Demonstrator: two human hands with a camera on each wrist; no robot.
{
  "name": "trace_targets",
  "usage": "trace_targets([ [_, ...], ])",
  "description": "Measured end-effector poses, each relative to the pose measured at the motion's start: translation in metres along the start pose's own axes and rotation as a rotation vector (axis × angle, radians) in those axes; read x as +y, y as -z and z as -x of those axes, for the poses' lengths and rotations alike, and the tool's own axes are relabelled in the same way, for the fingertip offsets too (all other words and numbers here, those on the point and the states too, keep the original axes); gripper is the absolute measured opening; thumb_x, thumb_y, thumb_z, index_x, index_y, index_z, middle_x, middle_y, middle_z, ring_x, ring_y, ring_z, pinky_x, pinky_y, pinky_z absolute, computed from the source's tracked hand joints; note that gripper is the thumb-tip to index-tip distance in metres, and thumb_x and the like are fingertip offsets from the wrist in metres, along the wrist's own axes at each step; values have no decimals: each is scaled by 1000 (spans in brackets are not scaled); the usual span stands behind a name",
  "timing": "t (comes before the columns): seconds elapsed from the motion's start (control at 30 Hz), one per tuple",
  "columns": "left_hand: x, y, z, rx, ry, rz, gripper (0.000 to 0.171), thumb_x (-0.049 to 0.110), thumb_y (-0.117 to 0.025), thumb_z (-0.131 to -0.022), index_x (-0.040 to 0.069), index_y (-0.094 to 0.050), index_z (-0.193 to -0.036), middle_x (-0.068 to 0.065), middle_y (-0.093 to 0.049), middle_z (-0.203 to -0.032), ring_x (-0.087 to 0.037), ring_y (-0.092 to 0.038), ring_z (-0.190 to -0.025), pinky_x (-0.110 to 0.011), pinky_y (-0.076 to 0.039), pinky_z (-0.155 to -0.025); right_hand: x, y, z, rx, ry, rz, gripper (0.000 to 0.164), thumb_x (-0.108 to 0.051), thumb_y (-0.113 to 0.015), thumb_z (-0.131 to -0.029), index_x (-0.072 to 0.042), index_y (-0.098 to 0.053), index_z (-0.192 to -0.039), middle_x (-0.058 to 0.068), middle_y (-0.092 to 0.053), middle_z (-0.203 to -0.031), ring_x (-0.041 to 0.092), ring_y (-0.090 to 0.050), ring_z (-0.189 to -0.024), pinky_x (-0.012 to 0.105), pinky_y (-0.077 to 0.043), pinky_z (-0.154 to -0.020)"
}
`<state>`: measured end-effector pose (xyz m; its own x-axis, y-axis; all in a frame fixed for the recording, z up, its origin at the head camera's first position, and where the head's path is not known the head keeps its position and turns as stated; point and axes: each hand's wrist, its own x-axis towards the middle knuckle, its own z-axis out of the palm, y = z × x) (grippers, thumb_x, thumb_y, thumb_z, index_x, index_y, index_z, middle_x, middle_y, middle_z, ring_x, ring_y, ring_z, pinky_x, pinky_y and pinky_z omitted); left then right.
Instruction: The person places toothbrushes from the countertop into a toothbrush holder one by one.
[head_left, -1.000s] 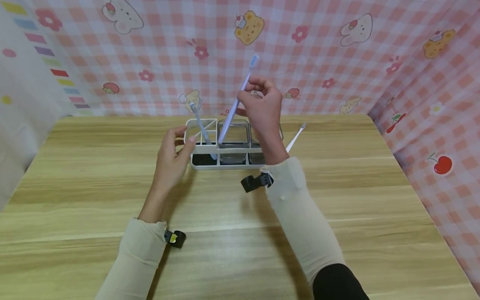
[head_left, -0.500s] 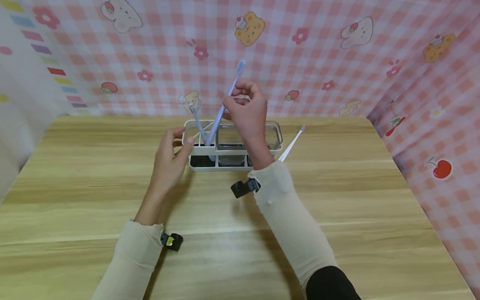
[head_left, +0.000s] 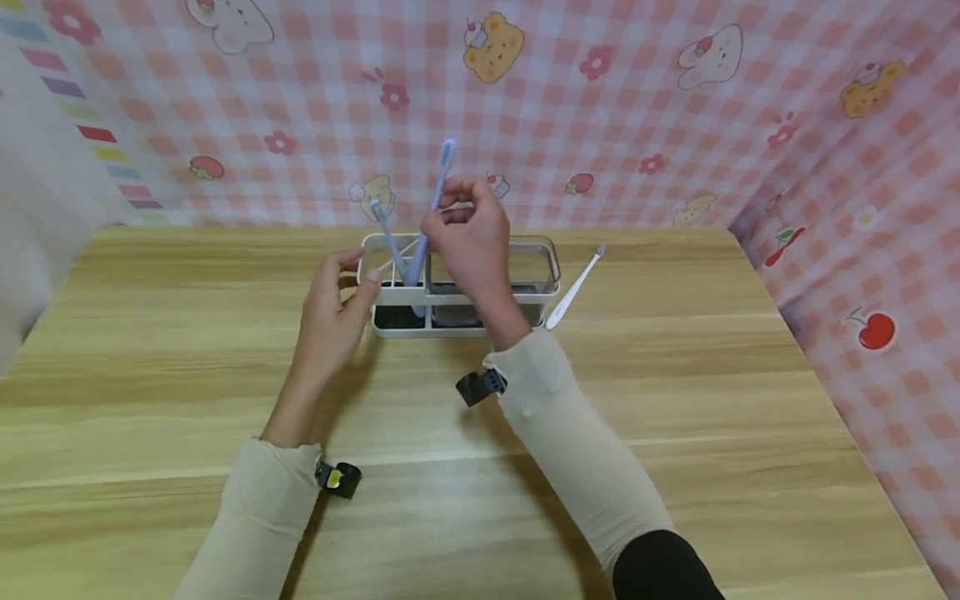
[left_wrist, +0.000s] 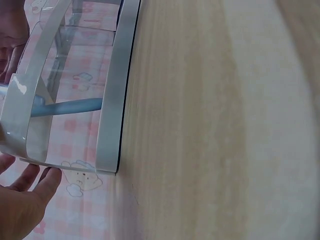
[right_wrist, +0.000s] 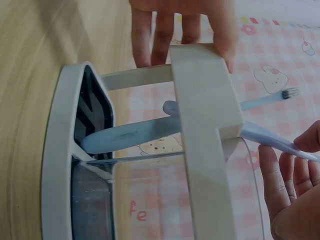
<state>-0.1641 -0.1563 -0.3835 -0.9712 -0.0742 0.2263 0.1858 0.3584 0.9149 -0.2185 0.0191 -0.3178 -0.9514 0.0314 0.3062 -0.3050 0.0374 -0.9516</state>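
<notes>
A white toothbrush holder point(head_left: 396, 296) with a divided left section and clear cups stands near the back of the table. My left hand point(head_left: 330, 312) grips its left end, thumb at the front and fingers behind. My right hand point(head_left: 474, 242) pinches a purple toothbrush point(head_left: 443, 171) partway up, bristles upward. Its lower end has passed through the upper frame of the divided section, and in the right wrist view the tip point(right_wrist: 171, 108) hangs above the base. A blue toothbrush point(head_left: 387, 236) leans in the same section, its handle end point(right_wrist: 107, 140) down at the dark base.
A white toothbrush point(head_left: 576, 287) lies on the wooden table point(head_left: 675, 400) just right of the holder. Behind the table hangs a pink checked cloth point(head_left: 330, 100) with cartoon prints, which also covers the right side.
My right hand has moved left and down with the purple toothbrush, from over the clear cup into the divided section. My left hand has stayed on the holder.
</notes>
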Motion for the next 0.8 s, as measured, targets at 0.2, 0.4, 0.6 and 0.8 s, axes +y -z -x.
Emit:
trace_targets([
  [0.2,2,1,-1,4,-3,-3,49,30,-55,-105,2,-47,-144,-16,-52,-133,-28,-53,-117,-41,-52,-95,4,-2,4,-30,52,70,27,8,-65,-84,0,-56,-109,8,-59,-100,21,-64,-86,29,-59,-71],
  [0.4,3,1,-2,10,-15,-10,48,28,-56,-104,1,-47,-143,-16,-53,-132,-28,-54,-115,-36,-53,-92,8,-3,8,-45,57,86,28,9,-67,-83,0,-56,-107,9,-60,-99,21,-63,-87,27,-58,-73],
  [0.6,3,0,-1,8,-12,4,48,27,-56,-104,0,-48,-143,-17,-53,-132,-28,-54,-114,-37,-52,-92,10,-3,13,-48,80,122,26,8,-66,-83,0,-57,-106,9,-61,-98,21,-64,-85,27,-58,-71],
  [0.8,3,-1,0,8,3,22,48,25,-58,-104,1,-47,-144,-18,-54,-132,-28,-54,-114,-38,-52,-91,12,-2,15,-76,60,166,19,4,-66,-85,-3,-57,-102,8,-63,-98,20,-65,-86,27,-58,-69],
])
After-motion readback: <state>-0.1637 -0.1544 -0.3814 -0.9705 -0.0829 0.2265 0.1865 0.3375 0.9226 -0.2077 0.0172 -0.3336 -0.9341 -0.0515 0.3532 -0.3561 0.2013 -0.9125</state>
